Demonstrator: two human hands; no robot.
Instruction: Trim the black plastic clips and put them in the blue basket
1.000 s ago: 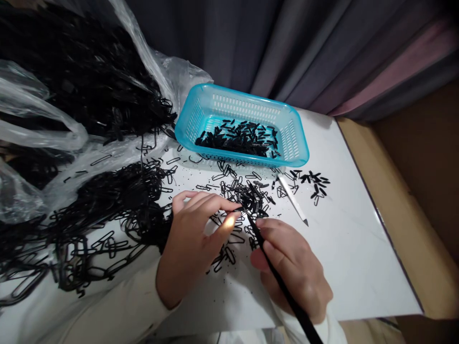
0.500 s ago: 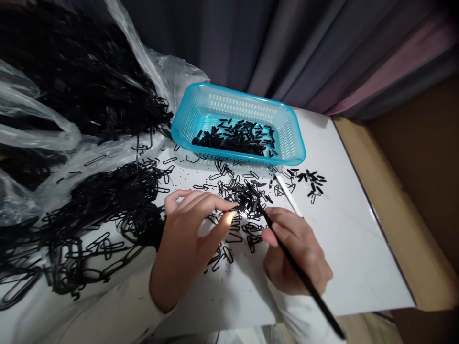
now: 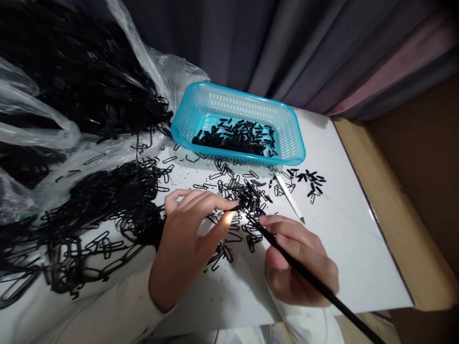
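My left hand (image 3: pixel 188 234) pinches a small black piece (image 3: pixel 235 208) between thumb and forefinger, with bright light on the thumb tip. My right hand (image 3: pixel 304 260) grips a long slim black pen-like tool (image 3: pixel 299 268), its thin tip pointing toward that piece. Whether the tip touches it I cannot tell. Under and beyond the fingertips lies a heap of small black pieces (image 3: pixel 247 193), some solid slivers and some open loops. Behind the heap a blue perforated basket (image 3: pixel 251 160) holds many short black pieces.
A white stick with a dark tip (image 3: pixel 290 197) lies right of the heap. Farther right is a small cluster of black slivers (image 3: pixel 313 179). A clear plastic bag (image 3: pixel 68 129) of black parts and tangled black loops (image 3: pixel 103 196) cover the left. Curtains (image 3: pixel 304 52) hang behind the white table (image 3: pixel 353 229).
My right hand and the black tool have shifted right and a little toward me, and the tool lies at a flatter slant. My left hand stays nearly still with its pinch.
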